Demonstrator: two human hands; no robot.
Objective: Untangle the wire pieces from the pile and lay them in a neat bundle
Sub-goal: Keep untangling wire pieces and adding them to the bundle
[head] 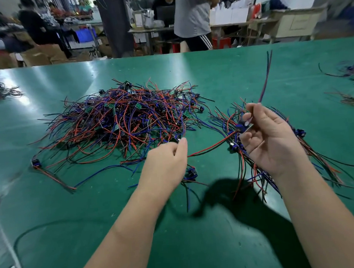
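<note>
Wire pile (126,119) lies tangled at eleven o'clock, our left hand (165,160) pinching a strand (184,131) at its near edge, our right hand (273,137) gripping a lifted piece (242,127), so we'd best draw slowly, easing snags, toward the bundle (323,168) at three o'clock.

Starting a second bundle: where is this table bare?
Bare: the far strip of table beyond the pile, and the near patch left of the left hand, short of a thin cable. Crowded: the pile, the bundle under the right hand, loose wires far right. Both hands pinch wire pieces.
</note>
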